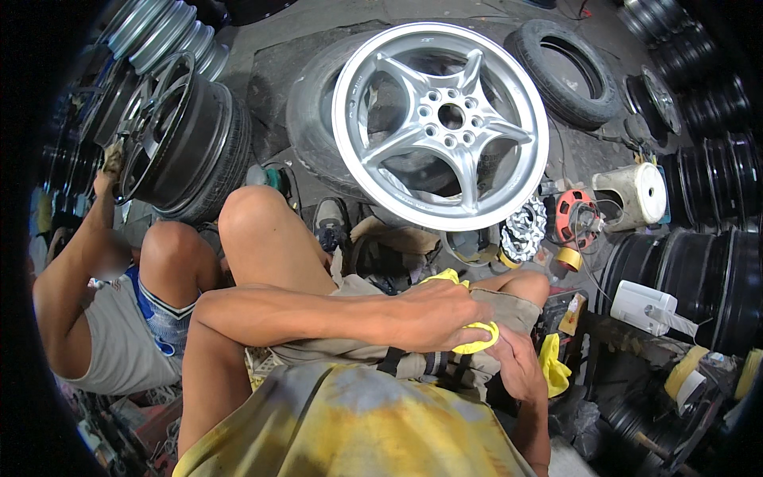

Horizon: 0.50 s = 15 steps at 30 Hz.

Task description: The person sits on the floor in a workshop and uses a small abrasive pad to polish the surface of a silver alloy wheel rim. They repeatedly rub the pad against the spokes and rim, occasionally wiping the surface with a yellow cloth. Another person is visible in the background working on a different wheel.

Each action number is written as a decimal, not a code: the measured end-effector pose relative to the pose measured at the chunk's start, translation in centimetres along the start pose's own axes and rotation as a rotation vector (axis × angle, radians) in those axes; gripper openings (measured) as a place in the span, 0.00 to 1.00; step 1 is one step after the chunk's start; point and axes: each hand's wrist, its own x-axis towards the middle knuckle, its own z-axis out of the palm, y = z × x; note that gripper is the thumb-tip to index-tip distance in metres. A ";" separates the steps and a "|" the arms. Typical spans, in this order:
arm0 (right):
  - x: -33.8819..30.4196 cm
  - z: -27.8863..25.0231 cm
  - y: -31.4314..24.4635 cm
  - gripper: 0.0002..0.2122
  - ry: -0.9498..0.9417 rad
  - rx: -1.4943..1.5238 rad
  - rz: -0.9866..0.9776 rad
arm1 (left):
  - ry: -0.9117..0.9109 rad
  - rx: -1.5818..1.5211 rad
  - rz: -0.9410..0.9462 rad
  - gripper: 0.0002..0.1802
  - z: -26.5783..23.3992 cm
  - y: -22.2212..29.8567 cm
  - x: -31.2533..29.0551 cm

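My left hand [441, 314] is closed on a bunched yellow rubber glove [475, 339] above my lap. The glove's ring-like cuff shows below the fingers, and more yellow sticks out past the knuckles. My right hand [515, 359] meets the cuff, its fingers bent together against it and partly hidden. A second yellow piece [554, 367], probably the other glove, hangs just right of my right wrist. In front of my knees lies a silver star-spoked wheel rim [477, 187], tilted on top of a tire [318, 119].
At left, a co-worker's gloved hand [114, 159] touches a dark rim with a tire [211, 151]. Another tire [568, 75] lies at the far right. A red reel [576, 219], white bucket [636, 195], white box-like device [642, 306] and stacked black rims [691, 278] stand at right.
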 end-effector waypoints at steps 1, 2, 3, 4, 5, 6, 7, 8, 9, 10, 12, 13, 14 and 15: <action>0.0 0.2 -0.1 0.10 0.011 -0.025 -0.055 | -0.002 0.015 0.025 0.15 -0.3 0.3 0.0; -0.1 0.4 -0.2 0.10 0.026 -0.051 -0.110 | -0.005 0.032 0.053 0.16 -0.8 0.5 0.0; -0.1 0.5 -0.3 0.09 0.041 -0.077 -0.165 | -0.030 0.018 0.063 0.16 -1.2 0.8 0.0; -0.1 0.5 -0.1 0.09 0.016 -0.078 -0.197 | -0.054 0.004 0.073 0.16 -1.7 1.0 0.0; -0.1 0.5 0.2 0.09 -0.010 -0.079 -0.229 | -0.077 -0.011 0.082 0.16 -2.0 1.1 0.0; -0.1 0.5 0.4 0.09 -0.037 -0.081 -0.261 | -0.113 -0.044 0.104 0.16 -2.0 1.1 0.0; -0.2 0.6 0.2 0.09 -0.052 -0.082 -0.282 | -0.150 -0.078 0.127 0.16 -2.1 1.1 0.0; -0.5 0.6 -0.1 0.09 -0.064 -0.084 -0.299 | -0.189 -0.113 0.153 0.15 -2.2 1.0 0.1; -0.8 0.7 -0.3 0.09 -0.075 -0.086 -0.316 | -0.206 -0.141 0.170 0.15 -2.3 1.2 0.1; -1.2 0.8 -0.3 0.10 -0.071 -0.115 -0.327 | -0.224 -0.169 0.187 0.15 -2.5 1.7 0.1; -1.5 0.3 -0.6 0.10 -0.113 -0.186 -0.375 | -0.284 -0.212 0.213 0.15 -2.5 1.8 -0.1; -1.7 0.0 -0.8 0.10 -0.133 -0.221 -0.398 | -0.318 -0.212 0.191 0.16 -2.6 1.9 -0.2; -1.5 -0.1 -1.1 0.10 -0.128 -0.185 -0.429 | -0.356 -0.210 0.172 0.16 -2.7 2.0 -0.3; -1.5 -0.1 -1.0 0.10 -0.144 -0.177 -0.429 | -0.394 -0.208 0.152 0.16 -2.9 2.1 -0.3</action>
